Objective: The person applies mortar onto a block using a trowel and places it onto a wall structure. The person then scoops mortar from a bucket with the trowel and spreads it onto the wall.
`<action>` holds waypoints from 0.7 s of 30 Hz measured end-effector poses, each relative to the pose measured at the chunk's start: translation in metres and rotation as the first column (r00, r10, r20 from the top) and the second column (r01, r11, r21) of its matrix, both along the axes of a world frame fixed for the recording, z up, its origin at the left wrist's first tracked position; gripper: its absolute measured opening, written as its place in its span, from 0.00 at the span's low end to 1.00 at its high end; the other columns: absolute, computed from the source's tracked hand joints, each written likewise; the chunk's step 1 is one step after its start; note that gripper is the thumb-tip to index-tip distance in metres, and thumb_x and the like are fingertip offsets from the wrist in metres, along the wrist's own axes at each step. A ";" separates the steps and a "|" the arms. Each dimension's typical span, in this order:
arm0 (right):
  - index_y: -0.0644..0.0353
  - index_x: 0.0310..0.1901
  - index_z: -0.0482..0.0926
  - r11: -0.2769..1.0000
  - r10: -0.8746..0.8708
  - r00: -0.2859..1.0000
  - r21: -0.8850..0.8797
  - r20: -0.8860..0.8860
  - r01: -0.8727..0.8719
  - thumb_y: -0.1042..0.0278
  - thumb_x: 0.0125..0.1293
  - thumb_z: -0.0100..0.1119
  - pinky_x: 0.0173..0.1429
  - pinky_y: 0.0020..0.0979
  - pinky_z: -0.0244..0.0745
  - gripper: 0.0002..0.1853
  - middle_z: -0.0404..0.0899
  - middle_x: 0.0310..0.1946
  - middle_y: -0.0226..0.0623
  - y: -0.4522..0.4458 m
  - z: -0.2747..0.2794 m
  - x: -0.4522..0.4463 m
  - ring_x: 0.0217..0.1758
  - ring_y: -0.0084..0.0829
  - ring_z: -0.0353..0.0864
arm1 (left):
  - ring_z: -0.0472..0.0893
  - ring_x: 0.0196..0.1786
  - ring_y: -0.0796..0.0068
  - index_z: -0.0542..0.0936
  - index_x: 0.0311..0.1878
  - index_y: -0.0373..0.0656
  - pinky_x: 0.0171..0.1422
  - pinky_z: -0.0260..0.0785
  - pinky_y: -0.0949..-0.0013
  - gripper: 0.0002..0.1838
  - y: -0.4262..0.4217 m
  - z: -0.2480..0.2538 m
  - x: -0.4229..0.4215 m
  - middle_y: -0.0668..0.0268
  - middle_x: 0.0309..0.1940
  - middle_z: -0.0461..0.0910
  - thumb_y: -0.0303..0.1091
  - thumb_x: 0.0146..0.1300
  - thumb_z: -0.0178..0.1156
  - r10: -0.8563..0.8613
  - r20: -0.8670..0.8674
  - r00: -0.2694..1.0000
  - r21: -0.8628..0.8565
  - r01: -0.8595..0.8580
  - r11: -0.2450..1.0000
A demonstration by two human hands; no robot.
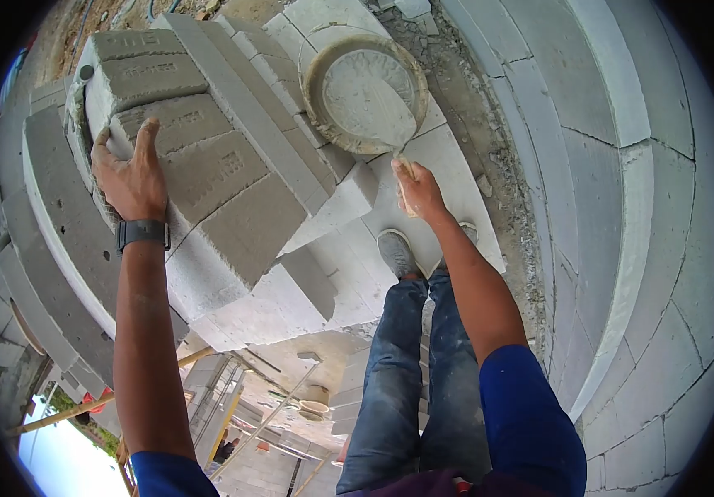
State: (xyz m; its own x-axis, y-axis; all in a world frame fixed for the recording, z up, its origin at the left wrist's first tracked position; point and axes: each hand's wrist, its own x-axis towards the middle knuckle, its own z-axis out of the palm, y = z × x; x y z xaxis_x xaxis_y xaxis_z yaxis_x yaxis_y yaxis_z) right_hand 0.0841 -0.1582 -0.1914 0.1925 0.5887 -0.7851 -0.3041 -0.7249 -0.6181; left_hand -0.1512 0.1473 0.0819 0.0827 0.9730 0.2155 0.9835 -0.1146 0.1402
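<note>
Mortar [348, 89] may be spilled at twelve o'clock if the trowel [393, 116] gripped by the right hand [423, 194] is tilted, left hand [135, 179] splayed open.

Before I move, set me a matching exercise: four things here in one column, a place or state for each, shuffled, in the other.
Things
1. Trowel
2. Left hand
3. Wristband
4. Bucket

Places and states
A. Dark and strapped on
B. Holding grey mix
C. Gripped in the right hand
D. On the blocks, fingers spread

Pairs: 1-C; 2-D; 3-A; 4-B
</note>
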 end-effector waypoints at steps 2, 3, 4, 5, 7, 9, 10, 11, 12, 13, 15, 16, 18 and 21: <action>0.61 0.38 0.75 0.996 -0.076 0.982 -0.052 -0.171 0.068 0.37 0.75 0.55 0.22 0.35 0.72 0.28 0.75 0.20 0.36 0.001 -0.006 -0.003 0.16 0.31 0.76 | 0.67 0.73 0.40 0.71 0.71 0.31 0.78 0.58 0.48 0.52 0.002 -0.001 -0.001 0.38 0.69 0.68 0.66 0.55 0.69 -0.008 0.021 1.000 -0.006 0.009 1.000; 0.60 0.36 0.75 0.997 -0.064 0.987 -0.055 -0.144 0.056 0.38 0.76 0.54 0.19 0.32 0.69 0.28 0.73 0.19 0.33 -0.009 -0.013 -0.006 0.14 0.26 0.73 | 0.67 0.73 0.40 0.71 0.71 0.31 0.78 0.58 0.48 0.52 0.002 -0.001 -0.001 0.38 0.69 0.68 0.66 0.55 0.69 -0.004 0.014 1.000 -0.006 0.004 1.000; 0.59 0.34 0.74 0.997 -0.048 0.992 -0.059 -0.115 0.041 0.38 0.77 0.53 0.17 0.28 0.66 0.28 0.71 0.18 0.30 -0.019 -0.018 -0.005 0.13 0.21 0.70 | 0.67 0.73 0.40 0.70 0.71 0.31 0.78 0.59 0.47 0.52 0.002 -0.001 0.000 0.38 0.69 0.68 0.65 0.55 0.68 0.003 0.009 1.000 -0.007 -0.003 1.000; 0.59 0.34 0.74 0.997 -0.046 0.989 -0.063 -0.139 0.038 0.39 0.77 0.53 0.17 0.29 0.66 0.27 0.71 0.18 0.30 -0.030 -0.020 -0.003 0.13 0.22 0.70 | 0.67 0.73 0.39 0.70 0.71 0.31 0.78 0.59 0.47 0.51 0.001 -0.001 0.001 0.38 0.69 0.68 0.65 0.55 0.68 0.011 0.009 1.000 -0.007 -0.011 1.000; 0.58 0.34 0.73 0.997 -0.046 0.982 -0.075 -0.182 0.032 0.40 0.77 0.53 0.17 0.30 0.66 0.26 0.71 0.17 0.30 -0.060 -0.014 0.003 0.12 0.24 0.70 | 0.67 0.73 0.40 0.70 0.71 0.31 0.77 0.59 0.46 0.51 -0.002 0.002 0.005 0.38 0.69 0.68 0.64 0.56 0.69 0.019 0.014 1.000 -0.031 -0.018 0.999; 0.58 0.34 0.74 0.996 -0.006 0.982 -0.093 -0.190 -0.011 0.41 0.78 0.53 0.16 0.29 0.64 0.26 0.70 0.17 0.29 -0.093 -0.001 0.012 0.12 0.22 0.68 | 0.67 0.73 0.40 0.70 0.71 0.32 0.77 0.59 0.46 0.50 -0.002 0.006 0.009 0.39 0.69 0.68 0.63 0.56 0.69 0.016 0.003 1.000 -0.038 -0.016 0.999; 0.58 0.34 0.74 0.989 0.032 0.985 -0.136 -0.171 -0.056 0.40 0.77 0.53 0.19 0.32 0.68 0.26 0.72 0.18 0.31 -0.113 0.001 0.018 0.13 0.27 0.70 | 0.67 0.73 0.39 0.70 0.71 0.32 0.77 0.59 0.45 0.50 -0.002 0.006 0.009 0.39 0.69 0.68 0.63 0.56 0.69 0.011 -0.016 1.000 -0.034 -0.012 0.999; 0.59 0.34 0.74 0.978 0.073 0.985 -0.182 -0.155 -0.101 0.40 0.77 0.54 0.21 0.35 0.71 0.26 0.73 0.18 0.33 -0.131 0.004 0.022 0.14 0.32 0.73 | 0.66 0.73 0.39 0.70 0.71 0.33 0.77 0.59 0.44 0.50 -0.003 0.006 0.009 0.39 0.69 0.68 0.63 0.56 0.69 0.009 -0.037 0.999 -0.032 -0.010 0.999; 0.59 0.35 0.74 0.974 0.169 0.986 -0.158 0.013 -0.164 0.40 0.77 0.54 0.25 0.38 0.74 0.26 0.75 0.20 0.37 -0.143 0.013 0.024 0.18 0.37 0.76 | 0.66 0.73 0.39 0.70 0.71 0.33 0.77 0.59 0.44 0.50 -0.004 0.007 0.011 0.39 0.69 0.67 0.63 0.56 0.69 0.017 -0.035 0.999 -0.029 -0.018 0.999; 0.59 0.36 0.74 0.962 0.256 0.950 -0.144 0.179 -0.232 0.41 0.76 0.55 0.29 0.41 0.76 0.25 0.76 0.21 0.40 -0.153 0.022 0.024 0.22 0.42 0.79 | 0.66 0.73 0.39 0.70 0.71 0.33 0.77 0.58 0.43 0.50 -0.006 0.006 0.013 0.38 0.69 0.67 0.63 0.56 0.69 0.026 -0.036 0.999 -0.025 -0.027 0.999; 0.60 0.40 0.74 0.920 0.391 0.811 -0.191 0.434 -0.342 0.44 0.75 0.57 0.36 0.46 0.79 0.23 0.79 0.26 0.46 -0.156 0.040 0.019 0.30 0.50 0.82 | 0.66 0.73 0.38 0.69 0.72 0.33 0.78 0.58 0.43 0.50 -0.007 0.007 0.013 0.39 0.69 0.67 0.63 0.56 0.69 0.032 -0.039 0.999 -0.028 -0.033 0.999; 0.60 0.42 0.73 0.895 0.446 0.727 -0.243 0.521 -0.375 0.46 0.73 0.59 0.40 0.48 0.80 0.21 0.81 0.30 0.48 -0.146 0.058 0.016 0.35 0.53 0.83 | 0.66 0.73 0.38 0.69 0.72 0.33 0.78 0.57 0.43 0.50 -0.007 0.007 0.013 0.39 0.69 0.67 0.63 0.56 0.69 0.028 -0.037 0.999 -0.034 -0.029 0.999; 0.60 0.47 0.72 0.899 0.417 0.604 -0.210 0.680 -0.384 0.51 0.71 0.62 0.44 0.50 0.80 0.19 0.82 0.36 0.51 -0.119 0.064 0.007 0.42 0.55 0.84 | 0.66 0.73 0.38 0.69 0.72 0.33 0.78 0.57 0.43 0.50 -0.006 0.008 0.012 0.39 0.69 0.67 0.62 0.57 0.70 0.015 -0.025 1.000 -0.042 -0.016 0.999; 0.59 0.51 0.71 0.934 0.261 0.545 -0.067 0.797 -0.351 0.58 0.67 0.64 0.44 0.50 0.81 0.19 0.81 0.40 0.49 -0.067 0.022 -0.002 0.45 0.54 0.84 | 0.65 0.74 0.40 0.68 0.72 0.32 0.79 0.56 0.45 0.49 -0.006 0.008 0.011 0.40 0.70 0.66 0.61 0.58 0.70 -0.007 0.002 1.000 -0.056 0.007 0.998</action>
